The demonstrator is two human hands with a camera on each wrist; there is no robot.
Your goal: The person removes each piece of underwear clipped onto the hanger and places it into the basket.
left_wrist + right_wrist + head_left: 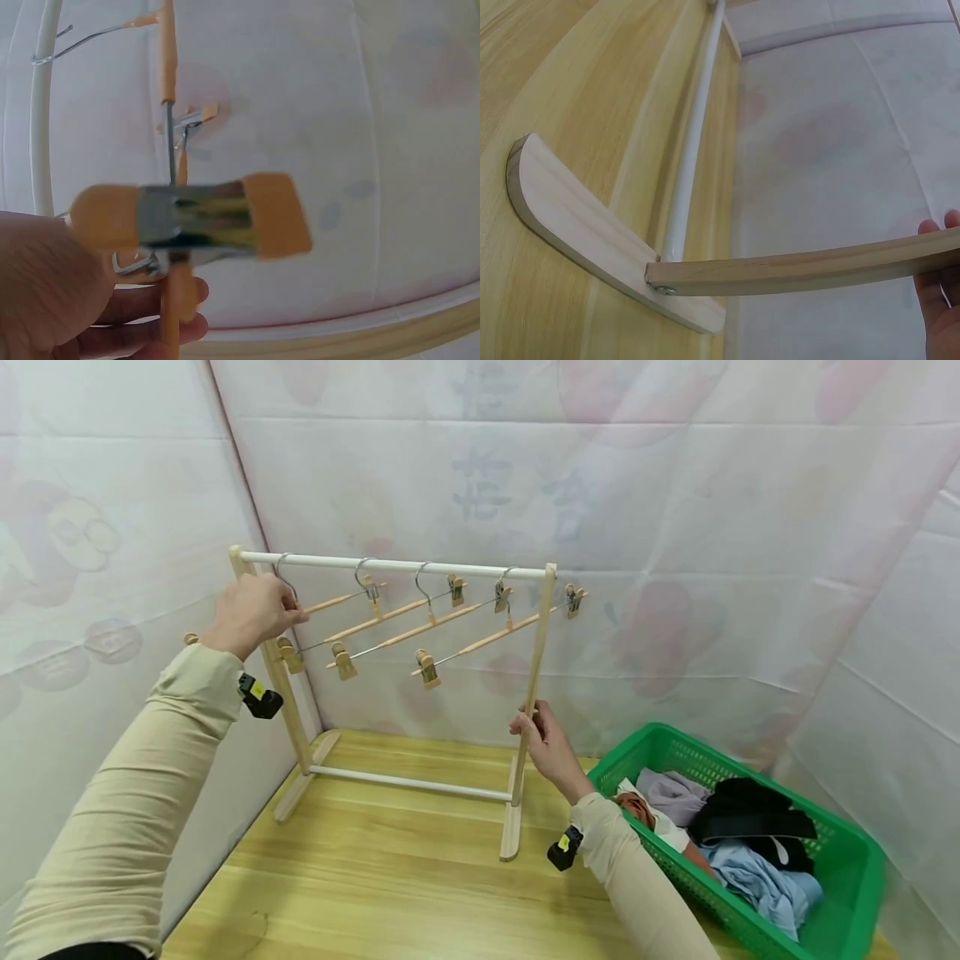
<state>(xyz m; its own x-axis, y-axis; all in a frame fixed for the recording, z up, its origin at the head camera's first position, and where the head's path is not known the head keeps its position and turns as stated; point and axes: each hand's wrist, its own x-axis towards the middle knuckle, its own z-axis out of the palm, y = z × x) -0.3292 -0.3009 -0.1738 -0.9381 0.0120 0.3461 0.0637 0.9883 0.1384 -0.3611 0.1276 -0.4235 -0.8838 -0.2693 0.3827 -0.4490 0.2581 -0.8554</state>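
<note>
A small wooden rack with a white top rod (465,569) stands on the table. Several clip hangers hang from the rod by metal hooks. At the rod's left end, my left hand (255,610) pinches the leftmost clip hanger (335,602) just below its hook. One wooden clip (277,214) of that hanger looms close in the left wrist view, partly covering the fingers. My right hand (551,747) grips the rack's right post (540,643) at mid-height. In the right wrist view, fingers (937,300) wrap the post, partly cut off by the frame edge.
To the right stands a green basket (866,860) with crumpled clothes, among them a black garment (738,810) and a light blue one (765,881). Printed cloth walls (712,568) close in behind the rack and at both sides. The rack's right foot (511,835) rests on the wooden table (390,877).
</note>
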